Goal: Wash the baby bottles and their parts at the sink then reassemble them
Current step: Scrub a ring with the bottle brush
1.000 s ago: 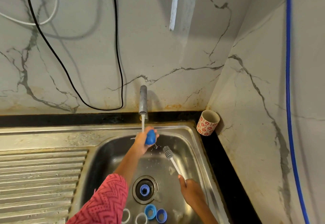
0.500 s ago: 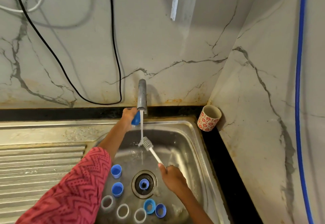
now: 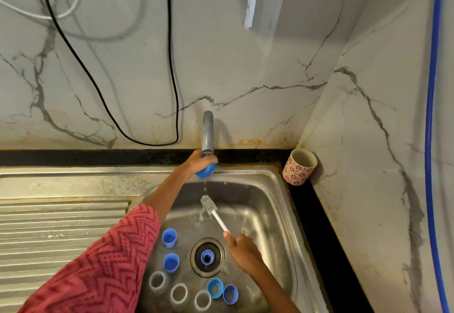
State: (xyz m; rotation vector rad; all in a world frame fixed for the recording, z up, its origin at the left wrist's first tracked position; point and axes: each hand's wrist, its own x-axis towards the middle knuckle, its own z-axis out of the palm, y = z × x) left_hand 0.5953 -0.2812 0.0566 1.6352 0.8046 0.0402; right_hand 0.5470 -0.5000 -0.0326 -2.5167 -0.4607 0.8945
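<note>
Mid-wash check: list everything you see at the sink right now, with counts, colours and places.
sink: 1, steel, basin right, ribbed drainboard left
tap: 1, grey, on the back wall above the basin, only drips below it
blue caps: 2, blue, upright, left of the drain
clear rings: 3, translucent, in a row at the basin's near edge
blue rings: 2, blue, right of the clear rings
drain piece: 1, blue, in the drain
brush: 1, grey head, white handle, under the tap
cup: 1, white with red flowers, right corner of the counter
cable: 1, black, on the wall
hose: 1, blue, right wall
left hand: holds a blue part at the tap
right hand: grips the brush handle
</note>
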